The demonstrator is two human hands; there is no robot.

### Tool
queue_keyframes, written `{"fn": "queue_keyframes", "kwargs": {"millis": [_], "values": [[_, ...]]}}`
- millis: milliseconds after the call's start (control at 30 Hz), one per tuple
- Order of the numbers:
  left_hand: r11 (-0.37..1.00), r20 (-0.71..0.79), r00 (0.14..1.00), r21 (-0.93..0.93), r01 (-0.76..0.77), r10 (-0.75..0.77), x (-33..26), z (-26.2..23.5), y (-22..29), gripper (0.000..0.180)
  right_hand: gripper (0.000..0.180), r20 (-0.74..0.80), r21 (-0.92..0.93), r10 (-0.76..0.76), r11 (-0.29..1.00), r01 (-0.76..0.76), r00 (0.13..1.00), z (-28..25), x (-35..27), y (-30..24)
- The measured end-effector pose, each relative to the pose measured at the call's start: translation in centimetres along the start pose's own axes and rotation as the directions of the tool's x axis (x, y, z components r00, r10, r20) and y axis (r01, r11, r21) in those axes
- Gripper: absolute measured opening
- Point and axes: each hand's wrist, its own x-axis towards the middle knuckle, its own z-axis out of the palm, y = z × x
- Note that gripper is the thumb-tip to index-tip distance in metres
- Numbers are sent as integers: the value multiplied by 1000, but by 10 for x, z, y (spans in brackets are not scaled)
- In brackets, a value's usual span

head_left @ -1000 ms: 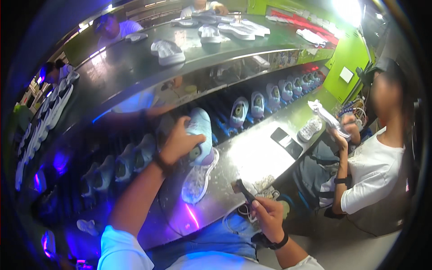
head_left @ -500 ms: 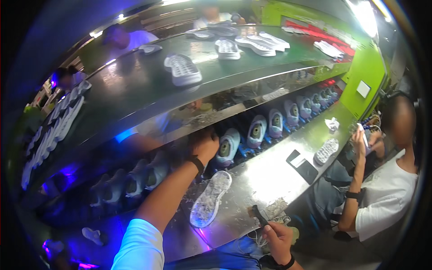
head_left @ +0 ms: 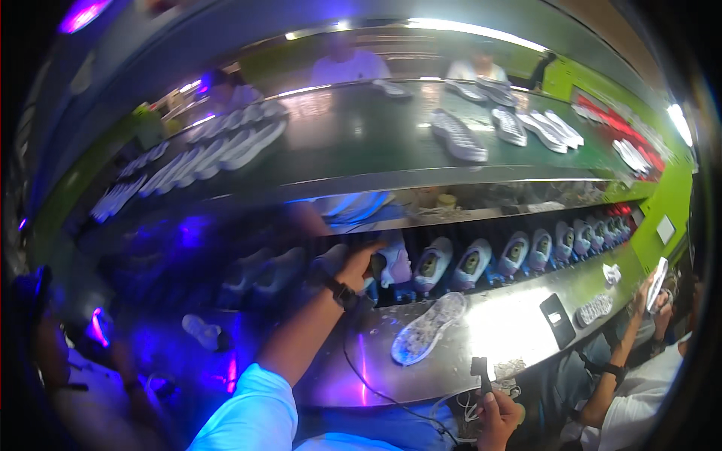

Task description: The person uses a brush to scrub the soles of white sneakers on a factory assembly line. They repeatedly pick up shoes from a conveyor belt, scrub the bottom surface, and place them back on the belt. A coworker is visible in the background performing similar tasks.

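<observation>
Left hand on shoe, sole apart.

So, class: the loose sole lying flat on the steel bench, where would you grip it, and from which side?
Probably across the narrow waist of the sole, pinching its two long edges from above. It lies flat and alone on the bench, nothing close beside it, with its near end angled toward the person.

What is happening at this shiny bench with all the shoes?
A person at a metal bench reaches the left hand up to a pale shoe in a row of shoes standing on the lower shelf. The right hand holds a small dark tool low near the bench edge. A loose shoe sole lies on the bench. A seated co-worker handles another sole at the right.
</observation>
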Motion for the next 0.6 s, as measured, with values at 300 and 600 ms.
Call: {"fn": "queue_keyframes", "kwargs": {"millis": [300,600], "values": [[964,136,982,-251,-92,129,-248,-105,5,76,23,306,21,-8,1000,2,952,65,-40,-15],[518,-50,708,717,-466,705,-331,-169,-59,92,23,610,-155,64,987,40,790,138,-60,-39]]}}
